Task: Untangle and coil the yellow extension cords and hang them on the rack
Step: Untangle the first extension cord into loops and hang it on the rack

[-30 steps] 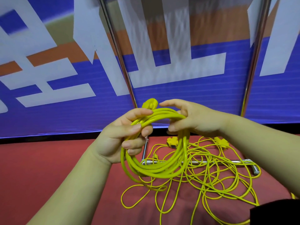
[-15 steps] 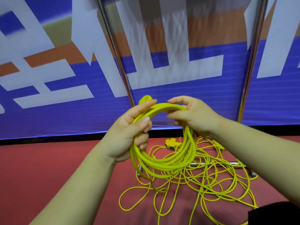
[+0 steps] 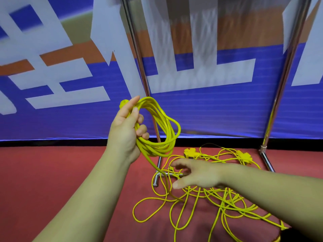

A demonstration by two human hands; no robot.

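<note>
My left hand (image 3: 127,130) grips a coil of yellow extension cord (image 3: 162,130) held up in front of the rack's left post; a yellow plug end peeks out behind its fingers. One strand trails from the coil down to the floor. My right hand (image 3: 194,175) hovers low over the tangled yellow cords (image 3: 218,203) on the red floor, fingers spread and relaxed, holding nothing. Two yellow socket blocks (image 3: 190,151) lie at the back of the tangle. The chrome rack (image 3: 286,75) stands behind, with two upright posts and floor feet.
A blue, white and orange banner (image 3: 209,110) hangs right behind the rack. The rack's left foot bar (image 3: 157,177) lies on the red floor (image 3: 52,172) under the cords. A dark object sits at the bottom right corner.
My right hand has let go of the coil and dropped down toward the tangle on the floor. My left hand now holds the coil alone, a little higher and further left.
</note>
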